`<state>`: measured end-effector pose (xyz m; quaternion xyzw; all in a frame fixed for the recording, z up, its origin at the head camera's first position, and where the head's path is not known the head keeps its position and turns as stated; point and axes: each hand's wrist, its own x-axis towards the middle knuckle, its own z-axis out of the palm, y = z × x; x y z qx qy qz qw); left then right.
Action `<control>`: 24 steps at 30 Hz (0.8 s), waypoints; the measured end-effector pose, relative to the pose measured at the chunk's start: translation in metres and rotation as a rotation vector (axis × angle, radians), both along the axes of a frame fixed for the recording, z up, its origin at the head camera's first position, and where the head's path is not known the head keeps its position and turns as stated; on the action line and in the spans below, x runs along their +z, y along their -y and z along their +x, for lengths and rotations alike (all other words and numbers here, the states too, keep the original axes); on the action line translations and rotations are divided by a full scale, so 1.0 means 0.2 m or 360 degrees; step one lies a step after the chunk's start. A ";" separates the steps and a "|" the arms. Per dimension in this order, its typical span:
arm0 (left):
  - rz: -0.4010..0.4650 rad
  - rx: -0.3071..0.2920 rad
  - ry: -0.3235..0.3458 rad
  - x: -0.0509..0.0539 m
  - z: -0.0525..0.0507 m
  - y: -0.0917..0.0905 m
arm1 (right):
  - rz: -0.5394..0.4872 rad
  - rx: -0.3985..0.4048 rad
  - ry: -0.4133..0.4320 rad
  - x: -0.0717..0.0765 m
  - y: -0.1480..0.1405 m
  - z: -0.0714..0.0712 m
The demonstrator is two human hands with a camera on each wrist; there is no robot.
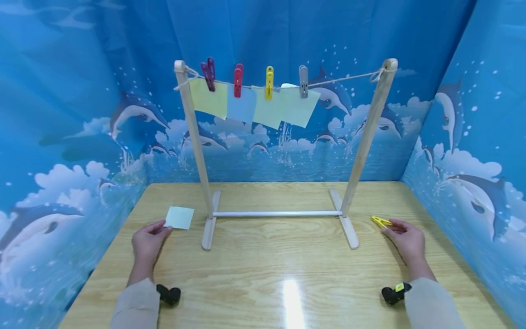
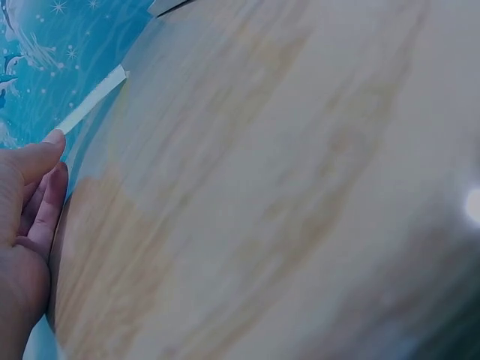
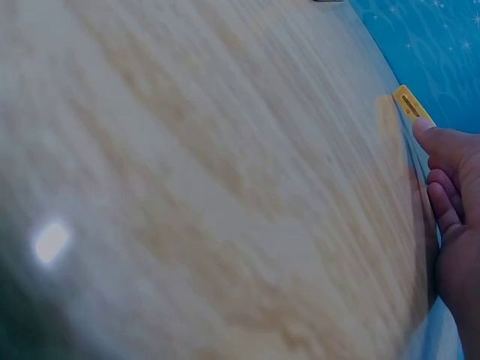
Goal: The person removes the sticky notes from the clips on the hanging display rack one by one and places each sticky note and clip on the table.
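My left hand (image 1: 148, 244) pinches a pale mint paper note (image 1: 179, 217) by its near left corner, left of the wooden stand. In the left wrist view the note (image 2: 94, 98) shows nearly edge-on beyond the thumb. On the other side, my right hand (image 1: 407, 240) pinches a yellow clothespin (image 1: 381, 222) between thumb and fingers, just right of the stand's foot. The right wrist view shows the clothespin (image 3: 409, 103) poking out past the thumb. Between the hands stands a wooden frame (image 1: 370, 132) with a string (image 1: 345, 79) tied across its posts.
Purple (image 1: 208, 75), red (image 1: 238, 81), yellow (image 1: 269, 83) and grey clothespins (image 1: 303, 81) clip notes to the string: yellow (image 1: 209, 98), blue (image 1: 241, 104) and two pale green (image 1: 267, 108). A white crossbar (image 1: 275, 213) joins the feet on the wooden table (image 1: 246, 274). Dolphin-print curtains (image 1: 267, 27) surround it.
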<state>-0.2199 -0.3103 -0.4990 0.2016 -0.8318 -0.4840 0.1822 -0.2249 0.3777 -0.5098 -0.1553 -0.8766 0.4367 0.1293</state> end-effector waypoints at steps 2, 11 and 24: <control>-0.0028 0.0007 0.0017 0.00 0.00 0.00 | 0.0065 0.0014 0.0007 0.00 0.01 0.00; -0.0016 0.0037 0.0032 -0.01 0.02 0.00 | 0.0163 0.0036 0.0036 -0.01 -0.01 0.01; 0.0276 -0.0030 0.0057 0.07 0.04 -0.03 | 0.0019 -0.0012 0.0049 0.06 0.02 0.03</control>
